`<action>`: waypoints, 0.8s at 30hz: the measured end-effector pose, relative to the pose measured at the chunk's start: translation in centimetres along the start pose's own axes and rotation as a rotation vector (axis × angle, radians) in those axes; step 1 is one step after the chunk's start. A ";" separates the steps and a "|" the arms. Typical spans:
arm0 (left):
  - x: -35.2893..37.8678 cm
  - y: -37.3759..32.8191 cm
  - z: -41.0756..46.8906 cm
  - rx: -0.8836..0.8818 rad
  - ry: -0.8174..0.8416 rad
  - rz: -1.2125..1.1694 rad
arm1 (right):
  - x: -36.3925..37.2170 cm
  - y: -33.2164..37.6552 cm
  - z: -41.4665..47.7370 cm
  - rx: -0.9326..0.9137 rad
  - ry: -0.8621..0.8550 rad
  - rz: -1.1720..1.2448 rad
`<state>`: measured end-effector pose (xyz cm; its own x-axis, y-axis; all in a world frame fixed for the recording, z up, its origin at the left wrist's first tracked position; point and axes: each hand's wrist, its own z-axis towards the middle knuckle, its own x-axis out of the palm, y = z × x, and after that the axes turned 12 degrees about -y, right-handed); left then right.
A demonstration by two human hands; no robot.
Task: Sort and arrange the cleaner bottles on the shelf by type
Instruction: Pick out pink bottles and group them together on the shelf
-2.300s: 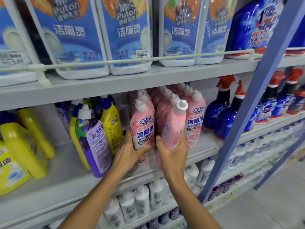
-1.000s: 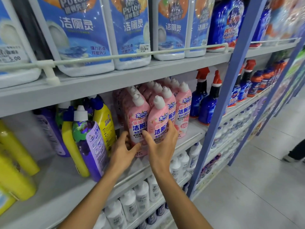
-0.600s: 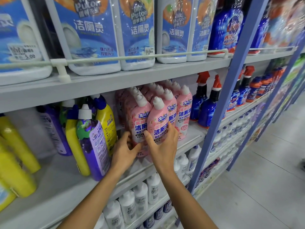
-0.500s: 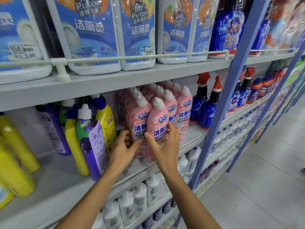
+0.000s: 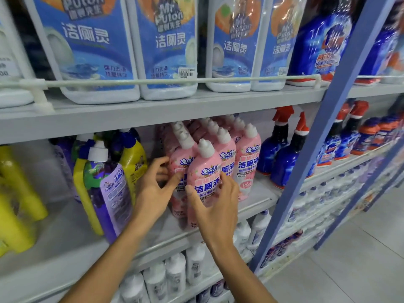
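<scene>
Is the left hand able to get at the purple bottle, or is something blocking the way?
Likely yes: the left hand grips a pink bottle, but the purple bottle stands at the shelf front beside it, with nothing in front.

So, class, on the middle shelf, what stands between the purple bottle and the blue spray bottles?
Head view: the cluster of pink bottles, front ones gripped by the left hand and right hand, plus a yellow bottle left of it.

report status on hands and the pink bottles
Right hand grips front pink bottle. Left hand holds pink bottle behind it. Purple bottle close beside left wrist.
</scene>
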<state>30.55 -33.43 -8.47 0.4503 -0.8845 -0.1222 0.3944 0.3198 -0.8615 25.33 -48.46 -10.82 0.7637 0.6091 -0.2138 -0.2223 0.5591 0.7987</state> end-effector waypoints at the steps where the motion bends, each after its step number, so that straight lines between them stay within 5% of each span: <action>1: 0.1 0.1 0.0 -0.021 -0.005 -0.002 | -0.8 -0.1 0.9 -0.015 0.017 0.062; 6: 0.0 -1.5 0.4 -0.070 -0.043 -0.016 | -5.0 -2.3 12.4 -0.111 -0.132 0.148; 12: 0.6 -2.7 0.3 -0.123 -0.031 -0.047 | -5.1 -6.1 21.1 -0.174 0.298 0.043; 24: 1.6 -4.2 -0.9 -0.209 -0.107 -0.089 | -3.8 -7.8 22.0 -0.157 0.351 0.147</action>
<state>28.88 -36.53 -5.53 0.5078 -0.8615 0.0018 0.2669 0.1554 -0.9511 37.50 -67.52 -3.89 0.4698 0.8286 -0.3046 -0.4239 0.5144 0.7455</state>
